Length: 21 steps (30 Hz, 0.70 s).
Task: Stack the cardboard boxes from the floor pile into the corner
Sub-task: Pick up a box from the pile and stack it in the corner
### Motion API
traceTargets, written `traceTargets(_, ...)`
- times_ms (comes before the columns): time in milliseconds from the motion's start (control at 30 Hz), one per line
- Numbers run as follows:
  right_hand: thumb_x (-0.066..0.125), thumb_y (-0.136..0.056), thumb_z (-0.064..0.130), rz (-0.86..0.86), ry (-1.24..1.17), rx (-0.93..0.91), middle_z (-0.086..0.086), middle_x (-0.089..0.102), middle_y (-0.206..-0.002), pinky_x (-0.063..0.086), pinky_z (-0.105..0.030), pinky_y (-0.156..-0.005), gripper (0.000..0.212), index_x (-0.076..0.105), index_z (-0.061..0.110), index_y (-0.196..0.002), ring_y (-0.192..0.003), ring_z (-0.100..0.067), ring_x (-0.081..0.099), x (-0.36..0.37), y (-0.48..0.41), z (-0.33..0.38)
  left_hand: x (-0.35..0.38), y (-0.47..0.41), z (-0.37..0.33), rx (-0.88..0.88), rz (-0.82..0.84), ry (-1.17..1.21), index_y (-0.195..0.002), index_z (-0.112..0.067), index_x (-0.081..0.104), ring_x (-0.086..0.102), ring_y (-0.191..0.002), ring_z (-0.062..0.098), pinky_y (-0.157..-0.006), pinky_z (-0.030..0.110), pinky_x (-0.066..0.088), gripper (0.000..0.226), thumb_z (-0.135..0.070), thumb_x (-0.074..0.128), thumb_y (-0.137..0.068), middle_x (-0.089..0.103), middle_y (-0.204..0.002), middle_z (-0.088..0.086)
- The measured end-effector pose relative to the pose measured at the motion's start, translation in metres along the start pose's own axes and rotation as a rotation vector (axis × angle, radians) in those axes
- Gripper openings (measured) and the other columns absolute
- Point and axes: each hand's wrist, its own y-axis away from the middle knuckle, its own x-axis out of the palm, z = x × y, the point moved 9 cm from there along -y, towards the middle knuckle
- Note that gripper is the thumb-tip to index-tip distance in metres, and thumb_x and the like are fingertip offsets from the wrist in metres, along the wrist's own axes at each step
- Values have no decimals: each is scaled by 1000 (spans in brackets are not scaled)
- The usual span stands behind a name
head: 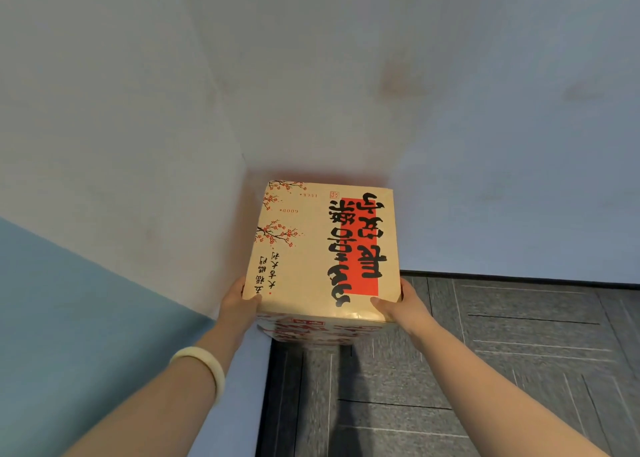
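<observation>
A tan cardboard box (304,249) with a red stripe, black brush characters and red blossom prints sits in the room corner, high above the floor. Its far edge lies close to where the two walls meet. My left hand (240,302) grips its near left corner with the thumb on top. My right hand (398,306) grips the near right corner, thumb also on the top face. Below it shows the printed front face of the stack (311,330); how many boxes lie under the top one is hidden.
A white and blue wall (86,249) runs along the left and a pale wall (502,145) stands behind and to the right. Dark grey carpet tiles (485,352) cover the floor right of the stack. A pale bangle (204,366) circles my left wrist.
</observation>
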Motion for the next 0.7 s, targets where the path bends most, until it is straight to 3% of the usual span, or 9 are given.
traceTargets(233,69,-83,12,-3,-9,-41,-4,56,-129,43,-29,-89,64,38,15,-138,-109,-16,52,10,-17,-2,-3,-15,12,-11,3,38,-128,-12,49,52,-100,19,-78,28,41,40,5,43,-93,59,-119,7)
traceTargets(467,71,-82,13,-20,-18,-29,-5,56,-131,43,-32,-92,68,36,15,-140,-112,-18,52,20,-36,-18,3,-36,25,-5,12,68,-128,-14,49,52,-97,17,-59,20,40,40,5,41,-94,58,-112,3)
traceTargets(700,71,-81,14,-59,-45,-55,-4,57,-128,46,-35,-94,66,38,16,-139,-110,-18,53,26,-44,-37,4,-49,48,-1,31,54,-131,-14,50,55,-104,18,-69,20,44,44,6,42,-92,61,-121,5)
